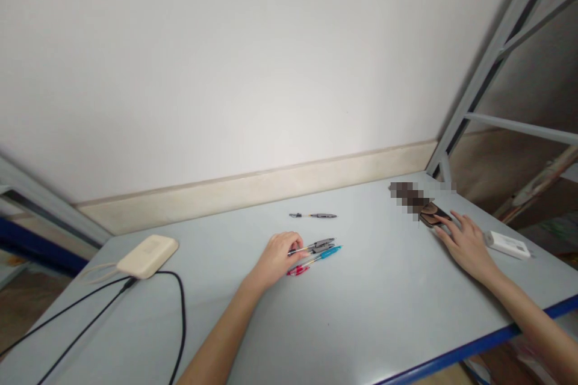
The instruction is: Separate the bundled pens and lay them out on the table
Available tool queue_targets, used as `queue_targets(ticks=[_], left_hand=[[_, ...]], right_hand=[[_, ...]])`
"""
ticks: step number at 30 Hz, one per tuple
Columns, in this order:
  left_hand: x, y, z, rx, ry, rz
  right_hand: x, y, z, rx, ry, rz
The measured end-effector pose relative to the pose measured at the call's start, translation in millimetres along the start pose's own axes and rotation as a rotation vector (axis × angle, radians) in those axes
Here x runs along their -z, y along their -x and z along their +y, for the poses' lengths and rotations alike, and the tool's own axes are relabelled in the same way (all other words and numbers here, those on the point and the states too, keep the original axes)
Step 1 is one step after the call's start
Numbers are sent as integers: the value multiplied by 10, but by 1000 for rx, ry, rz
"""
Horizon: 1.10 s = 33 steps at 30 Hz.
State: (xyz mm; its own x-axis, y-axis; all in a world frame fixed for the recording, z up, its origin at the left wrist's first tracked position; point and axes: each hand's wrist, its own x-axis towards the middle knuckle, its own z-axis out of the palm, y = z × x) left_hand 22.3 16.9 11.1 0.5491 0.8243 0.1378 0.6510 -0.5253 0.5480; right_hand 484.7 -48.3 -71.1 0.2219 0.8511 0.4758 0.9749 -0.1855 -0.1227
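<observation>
My left hand (279, 257) is closed at mid-table, its fingertips around the left end of a grey-and-clear pen (321, 243). Just below that pen lie another grey pen (323, 249), a blue pen (332, 252) and a red pen (298, 270), close together and partly hidden by the fingers. Farther back, a separate grey pen (323, 215) lies on its own. On the right, my right hand (467, 246) is open with fingers spread, its fingertips at the near end of a dark phone-like object (434, 215). Pixelation covers the far part of that object.
A white adapter-like block (508, 245) lies right of my right hand. At the left stands a cream box (149, 255) with a pale cord, and black cables (183, 307) run beside it. Metal frame posts (478, 84) rise at the table's (361, 325) sides, with a wall behind.
</observation>
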Motion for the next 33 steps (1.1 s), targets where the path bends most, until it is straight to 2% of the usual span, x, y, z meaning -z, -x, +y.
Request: queue_targets(ticks=[9, 14, 19, 23, 29, 33], left_hand=[[-1, 2, 27, 37, -50, 211], [-54, 8, 19, 1, -106, 193], [-73, 11, 36, 15, -99, 160], [-73, 11, 35, 46, -49, 203], [-81, -4, 26, 54, -68, 190], [-80, -5, 31, 55, -109, 151]], right_hand=[[16, -371, -140, 10, -41, 5], [-53, -502, -132, -48, -13, -26], [-94, -495, 90, -139, -1, -28], [-152, -511, 239, -91, -80, 15], [-190, -574, 125, -39, -91, -47], [-77, -522, 62, -25, -54, -133]])
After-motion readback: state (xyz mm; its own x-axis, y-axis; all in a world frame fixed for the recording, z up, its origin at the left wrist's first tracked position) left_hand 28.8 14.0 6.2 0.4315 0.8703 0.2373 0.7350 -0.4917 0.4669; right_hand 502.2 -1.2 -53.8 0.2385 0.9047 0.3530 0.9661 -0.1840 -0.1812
